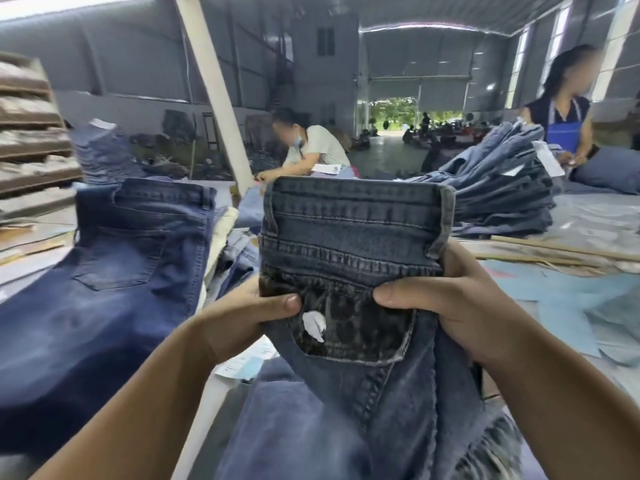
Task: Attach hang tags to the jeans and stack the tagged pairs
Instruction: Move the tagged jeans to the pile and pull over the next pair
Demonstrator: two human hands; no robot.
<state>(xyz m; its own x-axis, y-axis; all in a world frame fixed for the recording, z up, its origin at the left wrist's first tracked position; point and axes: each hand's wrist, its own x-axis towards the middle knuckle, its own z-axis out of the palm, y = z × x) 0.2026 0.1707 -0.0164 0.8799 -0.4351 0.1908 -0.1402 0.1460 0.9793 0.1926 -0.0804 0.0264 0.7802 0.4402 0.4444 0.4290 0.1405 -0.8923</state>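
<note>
Jeans (356, 237), one grey-blue pair, held up right in front with the waistband on top; left hand (239, 323) and right hand (446, 306) both pinch the denim at the pocket. One darker pair (114, 271) lies flat on the left, one tall stack (502, 192) back right. Two other people work at the big table (588, 216) in a metal-walled hall. The white scrap (314, 325) on the pocket is too blurry to identify.
</note>
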